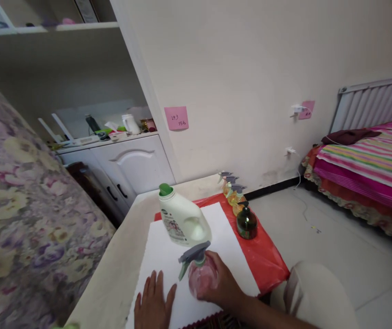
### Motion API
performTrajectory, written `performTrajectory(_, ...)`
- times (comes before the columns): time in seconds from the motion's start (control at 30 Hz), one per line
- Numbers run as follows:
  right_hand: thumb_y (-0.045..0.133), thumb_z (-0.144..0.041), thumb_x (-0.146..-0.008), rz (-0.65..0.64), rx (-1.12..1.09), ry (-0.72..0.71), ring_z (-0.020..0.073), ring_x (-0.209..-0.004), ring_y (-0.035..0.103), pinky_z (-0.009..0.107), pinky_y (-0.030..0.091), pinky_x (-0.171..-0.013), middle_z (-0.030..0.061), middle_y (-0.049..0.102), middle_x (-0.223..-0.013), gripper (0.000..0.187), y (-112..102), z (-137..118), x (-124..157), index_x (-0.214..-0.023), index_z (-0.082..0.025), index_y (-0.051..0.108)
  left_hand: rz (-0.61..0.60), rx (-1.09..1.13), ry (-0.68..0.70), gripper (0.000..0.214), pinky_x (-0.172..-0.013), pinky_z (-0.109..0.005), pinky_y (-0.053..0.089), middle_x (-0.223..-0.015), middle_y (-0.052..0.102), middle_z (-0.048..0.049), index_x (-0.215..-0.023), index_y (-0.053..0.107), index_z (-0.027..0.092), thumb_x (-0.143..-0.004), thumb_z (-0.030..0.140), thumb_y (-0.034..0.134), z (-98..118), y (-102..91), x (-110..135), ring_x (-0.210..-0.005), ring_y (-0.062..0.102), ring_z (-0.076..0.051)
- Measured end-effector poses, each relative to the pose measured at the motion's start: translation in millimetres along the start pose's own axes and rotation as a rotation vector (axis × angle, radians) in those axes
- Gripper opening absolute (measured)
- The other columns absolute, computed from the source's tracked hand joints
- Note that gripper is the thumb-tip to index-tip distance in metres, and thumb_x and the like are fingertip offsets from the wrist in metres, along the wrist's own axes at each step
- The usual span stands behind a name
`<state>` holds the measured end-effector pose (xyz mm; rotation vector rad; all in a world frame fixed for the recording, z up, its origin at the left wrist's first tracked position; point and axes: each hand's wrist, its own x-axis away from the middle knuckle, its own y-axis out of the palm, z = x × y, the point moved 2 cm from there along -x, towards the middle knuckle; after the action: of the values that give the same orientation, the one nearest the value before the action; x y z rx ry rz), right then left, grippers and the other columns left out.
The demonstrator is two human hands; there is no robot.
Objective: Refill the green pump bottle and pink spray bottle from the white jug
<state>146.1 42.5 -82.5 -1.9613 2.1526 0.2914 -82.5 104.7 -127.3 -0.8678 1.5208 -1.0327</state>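
A pink spray bottle with a grey trigger head is gripped around its body by my right hand, above the white sheet. Its nozzle points left; whether its base touches the sheet I cannot tell. My left hand lies flat with fingers spread at the sheet's near left, holding nothing. Just beyond the spray bottle stands a large pale green detergent jug with a green cap. To the right is a dark green pump bottle, and behind it several yellowish spray bottles form a row.
Red plastic covers the table's right side, beside my knee. A floral curtain hangs at left near a white cabinet holding a router and a white jug. A bed stands at far right across the tiled floor.
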Motion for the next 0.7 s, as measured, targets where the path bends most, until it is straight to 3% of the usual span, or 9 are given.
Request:
performTrajectory(0.2,0.078,-0.013,-0.053,0.066,-0.032,0.054,0.0280,-0.115,0.057,0.042,0.044,-0.100,0.0040,0.061,-0.123,0.081,-54,-25,6,-0.126,-0.027,0.045,-0.014,0.016,-0.006,0.067,-0.111,-0.049,0.027,-0.147,0.044,-0.0119,-0.137,0.049,0.014,-0.086,0.055,0.033,1,-1.9,-2,-0.136,0.038,-0.029)
performTrajectory(0.37,0.077,-0.021,-0.058,0.226,0.128,0.086,0.0323,-0.126,0.048,0.050,0.035,-0.108,0.0088,0.054,-0.133,0.081,-121,-9,16,-0.130,-0.026,0.041,-0.031,0.039,-0.018,0.068,-0.111,-0.049,0.026,-0.148,0.043,-0.0105,-0.138,0.047,0.015,-0.086,0.056,0.031,-1,1.5,-2,-0.138,0.035,-0.028)
performTrajectory(0.47,0.076,-0.028,-0.062,0.291,0.186,0.046,0.0317,-0.125,0.049,0.050,0.036,-0.108,0.0092,0.053,-0.134,0.079,-155,4,23,-0.131,-0.028,0.039,-0.029,0.030,-0.010,0.069,-0.111,-0.048,0.025,-0.148,0.043,-0.0107,-0.138,0.046,0.014,-0.085,0.055,0.029,-2,4.7,-2,-0.138,0.035,-0.028)
performTrajectory(0.57,0.076,-0.032,-0.062,0.329,0.229,0.035,0.0319,-0.128,0.046,0.050,0.032,-0.110,0.0098,0.051,-0.135,0.078,-177,13,28,-0.130,-0.026,0.039,-0.015,0.012,-0.007,0.069,-0.111,-0.048,0.025,-0.148,0.043,-0.0100,-0.138,0.047,0.015,-0.085,0.055,0.029,-1,4.9,-2,-0.138,0.035,-0.027)
performTrajectory(0.7,0.077,-0.034,-0.060,0.323,0.257,0.032,0.0326,-0.126,0.047,0.049,0.033,-0.110,0.0088,0.053,-0.131,0.077,-189,18,32,-0.128,-0.025,0.043,-0.017,-0.012,0.004,0.067,-0.111,-0.047,0.025,-0.149,0.042,-0.0100,-0.138,0.047,0.014,-0.086,0.052,0.030,0,1.0,-2,-0.138,0.035,-0.027)
